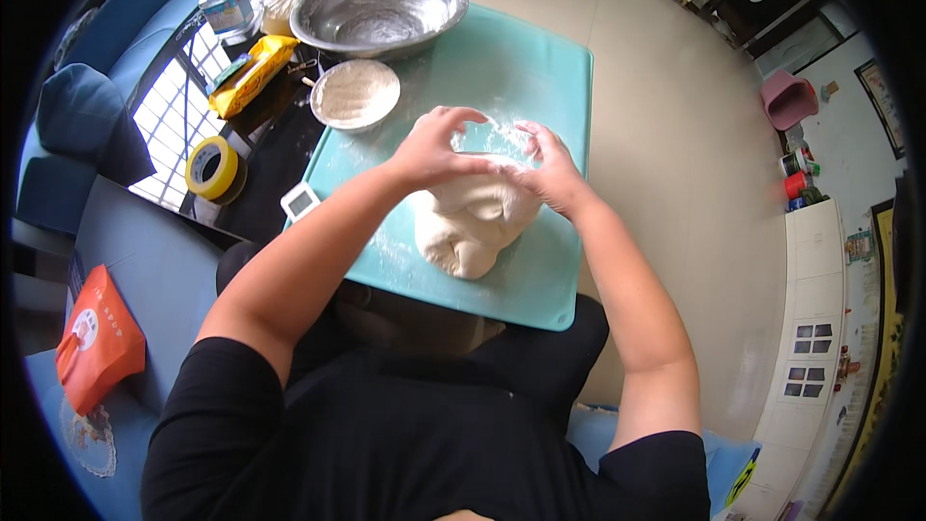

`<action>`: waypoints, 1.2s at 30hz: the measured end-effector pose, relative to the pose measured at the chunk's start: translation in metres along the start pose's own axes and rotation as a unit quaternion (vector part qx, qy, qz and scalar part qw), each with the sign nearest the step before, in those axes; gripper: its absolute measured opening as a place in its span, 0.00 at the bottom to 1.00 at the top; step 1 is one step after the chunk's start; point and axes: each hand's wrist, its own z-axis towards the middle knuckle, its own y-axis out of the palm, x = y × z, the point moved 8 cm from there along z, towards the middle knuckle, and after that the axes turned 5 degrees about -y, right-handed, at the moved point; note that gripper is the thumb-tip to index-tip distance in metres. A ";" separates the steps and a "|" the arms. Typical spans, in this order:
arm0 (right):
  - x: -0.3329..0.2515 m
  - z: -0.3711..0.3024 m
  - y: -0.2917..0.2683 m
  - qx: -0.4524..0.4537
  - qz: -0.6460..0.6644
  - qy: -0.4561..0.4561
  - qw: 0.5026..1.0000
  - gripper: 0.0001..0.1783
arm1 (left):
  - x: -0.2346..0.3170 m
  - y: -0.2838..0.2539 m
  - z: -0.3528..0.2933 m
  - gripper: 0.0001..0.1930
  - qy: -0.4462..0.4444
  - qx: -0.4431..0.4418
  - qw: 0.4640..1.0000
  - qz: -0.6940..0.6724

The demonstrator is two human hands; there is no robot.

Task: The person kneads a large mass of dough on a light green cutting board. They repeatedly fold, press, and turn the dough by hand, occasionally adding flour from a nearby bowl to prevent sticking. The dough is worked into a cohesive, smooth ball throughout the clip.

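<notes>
A thick, folded mass of white dough (pixel 473 222) lies on a turquoise board (pixel 540 270) dusted with flour. My left hand (pixel 439 150) reaches the dough's far end, its thumb against the dough and its fingers curved beyond the edge. Across from it, my right hand (pixel 555 169) touches the dough's far right side with its thumb side, fingers bent upward. A floury gap shows between the thumbs and fingertips of both hands. Flour coats the fingertips. The dough's underside is hidden.
Beyond my left arm stand a small bowl of flour (pixel 355 95) and a large metal bowl (pixel 381 10). A white digital timer (pixel 300 202) sits at the board's left edge. Yellow tape (pixel 214 170), a yellow packet (pixel 253 75) and a lidded jar (pixel 228 8) are farther left.
</notes>
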 end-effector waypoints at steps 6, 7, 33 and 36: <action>0.025 -0.050 0.033 -0.101 -0.100 0.047 0.989 0.64 | 0.008 0.036 -0.056 0.53 -0.041 -0.117 0.985 0.123; 0.022 -0.061 0.036 -0.084 -0.135 0.046 0.986 0.66 | 0.013 0.036 -0.066 0.53 -0.024 -0.097 0.982 0.161; 0.073 0.062 0.032 0.045 -0.159 0.188 0.968 0.37 | -0.071 0.031 0.046 0.25 -0.117 -0.018 0.937 0.328; 0.053 0.019 0.026 -0.036 -0.078 0.023 0.996 0.52 | -0.044 0.023 0.015 0.36 -0.056 -0.114 0.962 0.240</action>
